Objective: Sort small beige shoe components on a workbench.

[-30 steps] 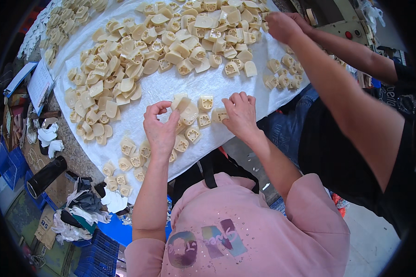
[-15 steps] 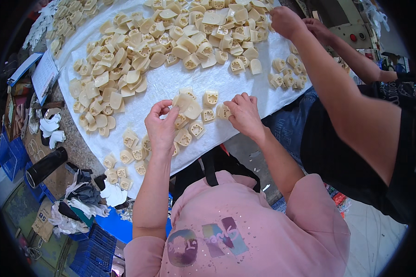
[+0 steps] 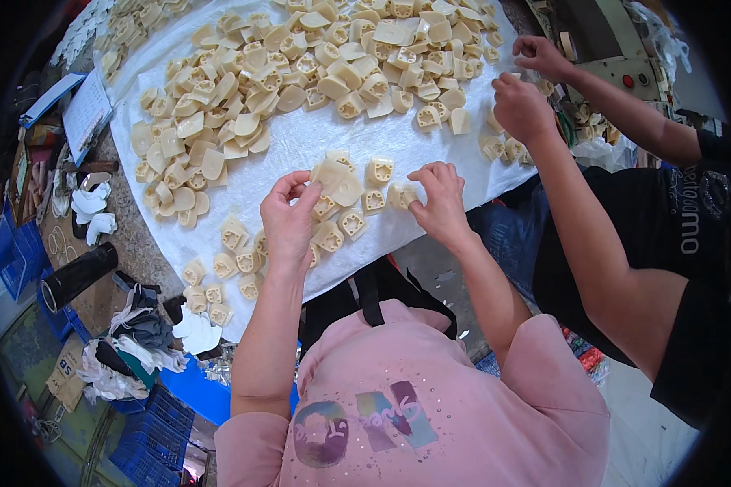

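My left hand (image 3: 287, 217) pinches a flat, rounded cream plastic piece (image 3: 341, 185) between thumb and fingers, above a cluster of small blocks. At the right end of that cluster, my right hand (image 3: 443, 203) has its thumb and fingers curled round the edge of a small cream plastic block (image 3: 400, 196). Between the two hands stand a hollow-faced block (image 3: 379, 170) and a smaller one (image 3: 373, 200). Several similar blocks (image 3: 328, 236) lie below the left hand's piece, and more sit left of my left wrist.
A large heap of cream plastic pieces (image 3: 219, 105) covers the far part of the white sheet (image 3: 300, 146). On the right, a co-worker's hands (image 3: 524, 105) are over the sheet's edge near more blocks. A black cylinder (image 3: 80, 276) and blue crates (image 3: 150, 438) stand on the left.
The whole view has shifted slightly. My hands keep nearly the same places over the pieces. The co-worker's nearer hand has come down toward me, and their two hands show more separately.
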Motion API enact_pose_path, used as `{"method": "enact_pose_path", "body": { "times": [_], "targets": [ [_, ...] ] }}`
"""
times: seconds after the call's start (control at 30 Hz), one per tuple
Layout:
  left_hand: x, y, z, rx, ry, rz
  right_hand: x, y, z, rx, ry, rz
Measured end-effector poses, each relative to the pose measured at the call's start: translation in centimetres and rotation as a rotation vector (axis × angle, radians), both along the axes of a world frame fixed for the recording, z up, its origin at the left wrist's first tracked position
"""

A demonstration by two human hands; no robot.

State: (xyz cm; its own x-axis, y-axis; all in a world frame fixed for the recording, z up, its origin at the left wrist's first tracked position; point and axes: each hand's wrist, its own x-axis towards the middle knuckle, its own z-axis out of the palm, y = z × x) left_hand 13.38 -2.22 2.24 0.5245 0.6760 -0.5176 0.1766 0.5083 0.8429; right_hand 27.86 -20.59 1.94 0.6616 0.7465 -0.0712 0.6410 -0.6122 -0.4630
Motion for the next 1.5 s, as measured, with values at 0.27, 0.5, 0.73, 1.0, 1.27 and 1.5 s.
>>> {"method": "enact_pose_path", "body": {
  "times": [0.27,0.5,0.73,1.0,1.27,1.5],
  "targets": [
    [0.4,-0.5,2.3,-0.18,-0.127,0.057,-1.8,3.6,2.6,0.211,0.483,0.064],
    [-0.5,-1.2,1.8,-0.181,-0.147,0.077,-4.1,4.3,2.4,0.452,1.229,-0.322],
    [-0.8,-2.2,0.1,0.471,0.21,-0.175,0.0,1.2,2.6,0.318,0.699,-0.217],
    [1.5,-6.7,-3.8,1.547,0.234,-0.625,1.2,2.0,2.1,0.013,-0.166,0.163],
    [1.3,-7.9,-4.6,1.436,0.286,-0.731,1.1,2.7,-0.8,-0.012,-0.321,0.304],
    [0.3,-4.6,-2.2,1.231,0.142,-0.619,2.9,2.8,-0.3,0.181,-0.072,0.106]
  ]
}}
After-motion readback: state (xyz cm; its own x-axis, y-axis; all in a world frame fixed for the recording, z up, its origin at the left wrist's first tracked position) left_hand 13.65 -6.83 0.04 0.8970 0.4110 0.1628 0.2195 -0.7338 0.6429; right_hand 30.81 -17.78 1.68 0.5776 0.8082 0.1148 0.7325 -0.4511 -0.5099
